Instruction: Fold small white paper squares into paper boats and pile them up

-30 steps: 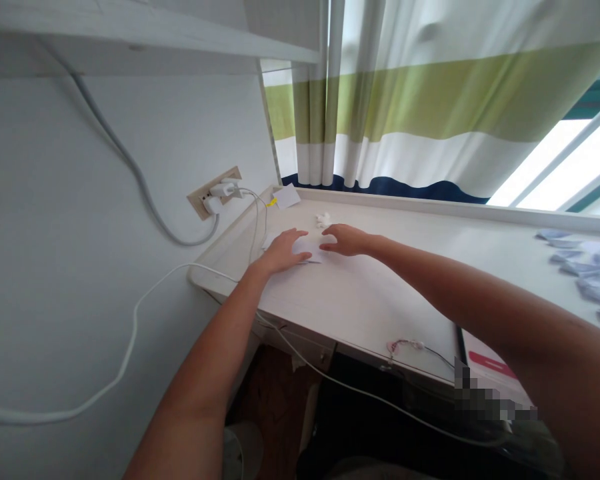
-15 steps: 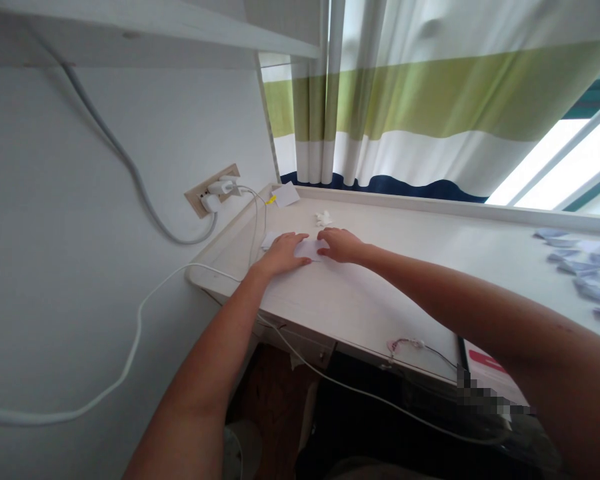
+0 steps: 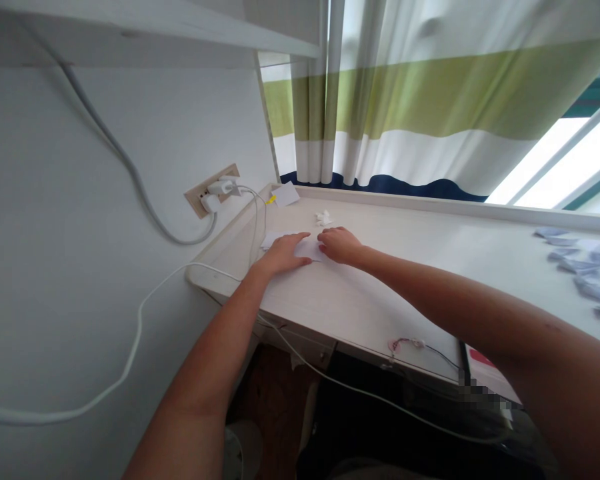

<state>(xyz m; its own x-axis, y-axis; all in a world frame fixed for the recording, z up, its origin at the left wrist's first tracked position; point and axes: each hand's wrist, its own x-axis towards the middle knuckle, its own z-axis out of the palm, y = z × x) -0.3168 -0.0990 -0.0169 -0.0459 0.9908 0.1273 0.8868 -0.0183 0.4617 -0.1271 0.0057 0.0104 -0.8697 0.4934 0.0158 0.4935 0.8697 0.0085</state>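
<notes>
A small white sheet of paper (image 3: pixel 307 249) lies flat near the far left corner of a white desk (image 3: pixel 380 287). My left hand (image 3: pixel 281 253) rests on its left part with fingers stretched out flat. My right hand (image 3: pixel 339 244) presses on its right edge, fingers curled down onto the paper. The two hands almost touch over the sheet.
A small crumpled white scrap (image 3: pixel 323 217) and a white card (image 3: pixel 285 195) lie farther back. Several pale folded paper pieces (image 3: pixel 583 270) sit at the right. A wall socket (image 3: pixel 214 190) with chargers feeds white cables (image 3: pixel 145 300) over the desk's left edge. A striped curtain (image 3: pixel 430 100) hangs behind.
My right hand has drawn in leftward along the paper toward the left hand, its fingers curling more. The left hand has barely moved.
</notes>
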